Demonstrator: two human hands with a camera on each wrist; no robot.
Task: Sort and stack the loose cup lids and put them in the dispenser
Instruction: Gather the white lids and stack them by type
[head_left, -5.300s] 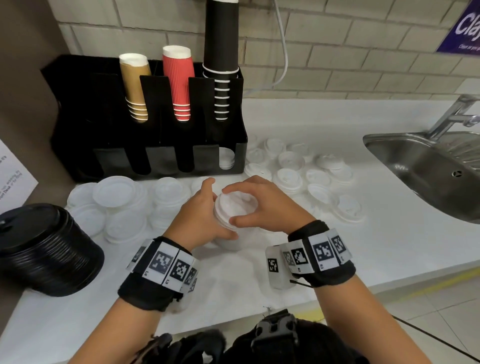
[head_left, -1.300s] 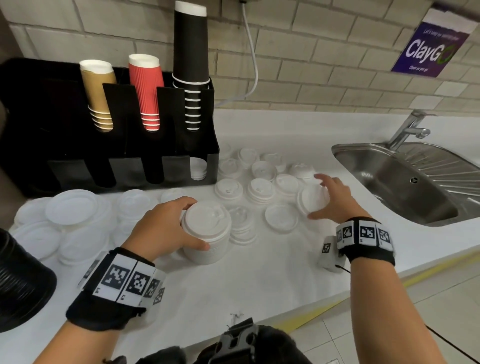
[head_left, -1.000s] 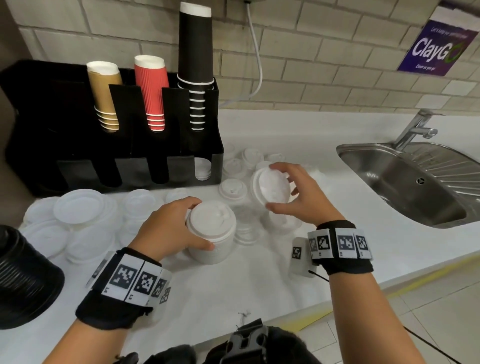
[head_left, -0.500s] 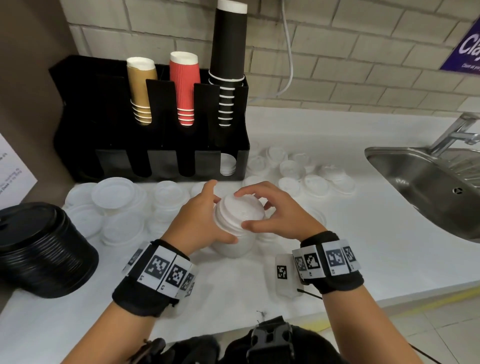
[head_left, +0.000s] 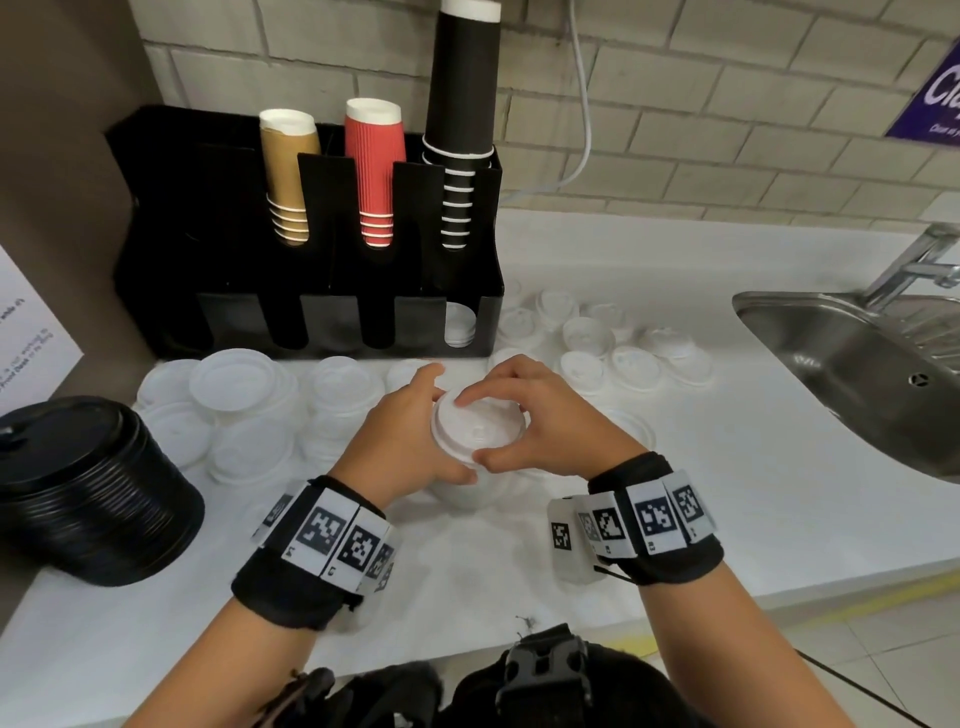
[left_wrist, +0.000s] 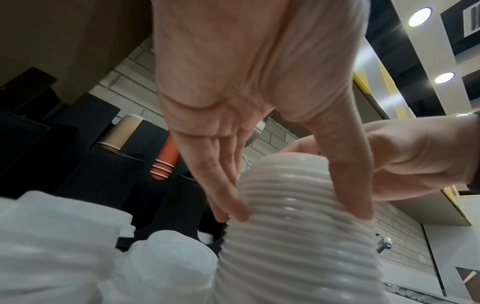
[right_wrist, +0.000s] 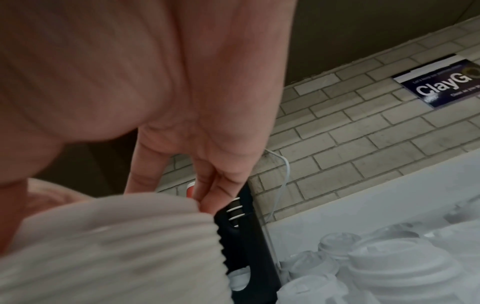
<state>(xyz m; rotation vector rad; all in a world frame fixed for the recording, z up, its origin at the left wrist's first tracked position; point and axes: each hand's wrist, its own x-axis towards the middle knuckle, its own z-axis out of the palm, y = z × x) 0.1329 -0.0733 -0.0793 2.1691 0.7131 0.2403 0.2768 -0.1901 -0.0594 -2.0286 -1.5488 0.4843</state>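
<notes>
On white counter (head_left: 467, 561), both hands curl round ribbed plastic lid stack (head_left: 475, 441).

The scene is viewed from the head camera high above the counter (head_left: 727, 519), facing forward and down, with the dispenser (head_left: 311, 291) at 11 o'clock and the sink (head_left: 852, 374) at 2 o'clock. From the left wrist, the stack of lids (left_wrist: 293, 236) is seen very near, from low down and looking upward. The right wrist view is equally close and low. The stack and dispenser are shared by all three views.
</notes>
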